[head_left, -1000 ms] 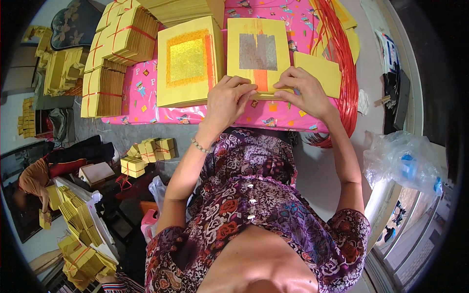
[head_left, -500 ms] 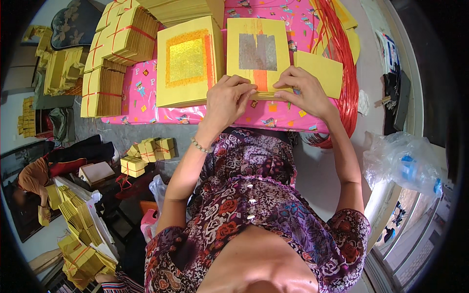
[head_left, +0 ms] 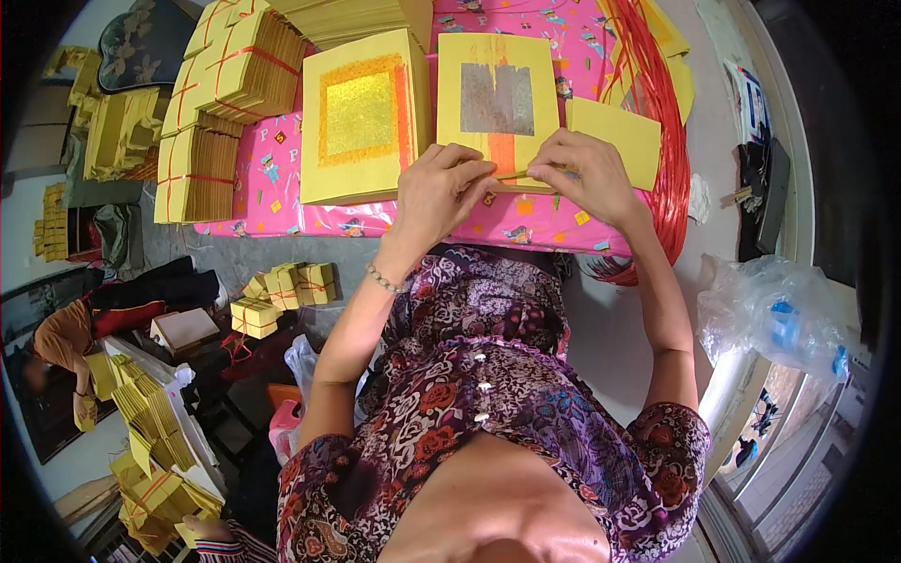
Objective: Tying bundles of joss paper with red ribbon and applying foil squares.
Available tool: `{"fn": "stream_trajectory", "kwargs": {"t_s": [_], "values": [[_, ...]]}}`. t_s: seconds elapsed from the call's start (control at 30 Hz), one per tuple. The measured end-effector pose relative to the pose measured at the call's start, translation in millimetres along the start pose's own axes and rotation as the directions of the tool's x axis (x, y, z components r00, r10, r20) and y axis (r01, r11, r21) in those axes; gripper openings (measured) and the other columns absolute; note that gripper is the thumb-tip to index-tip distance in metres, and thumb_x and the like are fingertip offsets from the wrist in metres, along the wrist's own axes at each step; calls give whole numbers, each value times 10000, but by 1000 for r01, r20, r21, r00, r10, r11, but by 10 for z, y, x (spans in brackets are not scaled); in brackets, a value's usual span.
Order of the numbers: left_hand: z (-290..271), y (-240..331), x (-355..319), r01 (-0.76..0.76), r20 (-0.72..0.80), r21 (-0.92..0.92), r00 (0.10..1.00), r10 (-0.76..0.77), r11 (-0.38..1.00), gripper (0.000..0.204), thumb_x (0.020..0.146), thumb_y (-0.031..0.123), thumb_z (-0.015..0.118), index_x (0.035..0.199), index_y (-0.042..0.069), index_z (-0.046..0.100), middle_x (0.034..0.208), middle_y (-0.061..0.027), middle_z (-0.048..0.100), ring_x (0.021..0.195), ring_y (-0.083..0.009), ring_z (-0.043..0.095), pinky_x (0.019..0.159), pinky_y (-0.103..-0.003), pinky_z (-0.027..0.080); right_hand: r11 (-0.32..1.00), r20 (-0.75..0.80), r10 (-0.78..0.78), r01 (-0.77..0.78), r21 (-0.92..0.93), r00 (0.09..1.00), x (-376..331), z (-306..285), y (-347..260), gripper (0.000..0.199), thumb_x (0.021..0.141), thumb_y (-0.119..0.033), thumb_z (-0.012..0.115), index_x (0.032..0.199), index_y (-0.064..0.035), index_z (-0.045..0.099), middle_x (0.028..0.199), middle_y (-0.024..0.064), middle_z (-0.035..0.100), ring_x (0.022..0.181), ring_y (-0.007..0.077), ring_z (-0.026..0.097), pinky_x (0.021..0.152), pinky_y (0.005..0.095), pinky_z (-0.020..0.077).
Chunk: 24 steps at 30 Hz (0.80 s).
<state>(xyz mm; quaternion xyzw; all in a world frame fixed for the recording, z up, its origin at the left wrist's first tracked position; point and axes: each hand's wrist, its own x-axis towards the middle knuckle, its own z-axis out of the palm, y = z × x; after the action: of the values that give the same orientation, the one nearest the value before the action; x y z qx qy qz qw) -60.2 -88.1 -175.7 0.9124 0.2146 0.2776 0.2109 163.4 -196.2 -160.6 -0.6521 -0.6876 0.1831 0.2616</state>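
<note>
Head view: left hand (head_left: 439, 183) and right hand (head_left: 587, 174) fingers pinch the yellow paper stack (head_left: 497, 98) near its edge; uneven pulling could crease it.

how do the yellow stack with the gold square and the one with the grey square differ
Square: the gold-square stack has a shiny gold patch; the grey-square stack a dull silvery-grey one.
Orange: on the gold-square stack it frames the patch; on the grey-square stack a strip runs from the patch toward the near edge.
Hands: the left hand and right hand work at the grey-square stack's near edge, not the gold-square stack's.
Shared: yellow paper.
</note>
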Motion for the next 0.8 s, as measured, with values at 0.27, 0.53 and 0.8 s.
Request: {"fn": "stream_trajectory", "kwargs": {"t_s": [0.27, 0.53, 0.8], "values": [[-11, -61, 85, -103, 25, 118, 995, 101, 988, 98, 831, 163, 712, 894, 91, 694, 748, -46, 632, 660, -230, 579, 606, -361, 480, 946, -191, -199, 138, -292, 961, 26, 44, -270, 235, 836, -273, 717, 955, -77, 665, 851, 69, 648, 781, 258, 628, 699, 370, 474], [-106, 82, 290, -96, -123, 162, 985, 117, 982, 324, 807, 163, 731, 1123, 135, 661, 1012, -68, 637, 965, -259, 588, 835, -399, 444, 967, -130, -173, 143, -213, 976, 294, -168, -64, 200, 892, -247, 657, 938, -53, 651, 814, 112, 650, 788, 298, 633, 706, 402, 474], [175, 146, 449, -64, -111, 190, 990, 86, 980, 591, 810, 257, 725, 1348, 125, 518, 1356, -162, 474, 1279, -360, 421, 1039, -492, 338, 999, -197, 19, -25, -25, 980, 1046, -448, 304, 260, 948, -272, 584, 993, -23, 645, 897, 180, 658, 854, 378, 630, 739, 461, 481]]}}
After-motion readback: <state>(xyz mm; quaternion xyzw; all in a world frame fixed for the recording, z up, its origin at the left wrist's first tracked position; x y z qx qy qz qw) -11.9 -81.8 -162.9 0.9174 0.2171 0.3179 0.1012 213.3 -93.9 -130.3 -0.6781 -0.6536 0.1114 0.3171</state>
